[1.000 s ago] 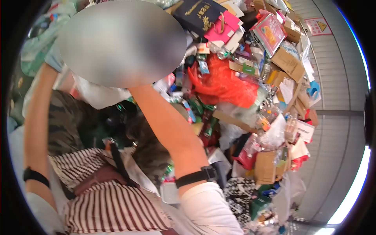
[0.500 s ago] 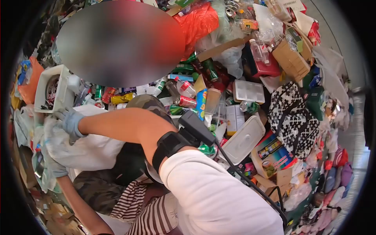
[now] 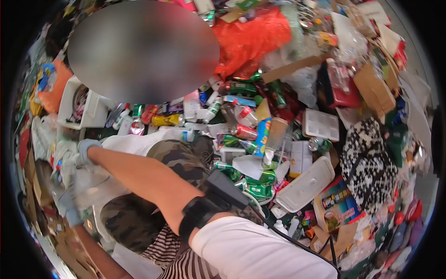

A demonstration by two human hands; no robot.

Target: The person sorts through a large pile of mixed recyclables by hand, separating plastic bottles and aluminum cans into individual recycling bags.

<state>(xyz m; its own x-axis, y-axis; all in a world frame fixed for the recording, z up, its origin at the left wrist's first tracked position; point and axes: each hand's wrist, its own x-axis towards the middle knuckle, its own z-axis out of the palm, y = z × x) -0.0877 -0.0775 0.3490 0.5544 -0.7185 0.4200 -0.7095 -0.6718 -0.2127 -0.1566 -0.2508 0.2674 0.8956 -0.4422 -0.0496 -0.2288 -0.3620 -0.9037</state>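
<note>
My right hand (image 3: 86, 152), in a light grey-blue work glove, reaches across to the left side of the head view. Below it is my left hand (image 3: 67, 204), gloved alike and smeared by motion. Stretched between them is a translucent plastic bag (image 3: 90, 186), with both hands closed on its edges; the fingertips are partly hidden. A white sack (image 3: 127, 144) lies behind and under the bag, beside the camouflage-clad knees. Just beyond my right hand stands a white plastic tub (image 3: 96, 108) with small dark and reddish things inside.
Mixed refuse surrounds me. Crushed cans (image 3: 260, 190), a white lidded box (image 3: 306, 183), a clear-topped case (image 3: 320, 124) and a black-and-white patterned bag (image 3: 369, 162) lie to the right. A red plastic bag (image 3: 253, 39) sits farther back, with cardboard (image 3: 374, 88) at the right.
The view has shifted, so the pile appears farther right and lower. My hands have moved off the bulky white sack's front, and the translucent bag now shows between them.
</note>
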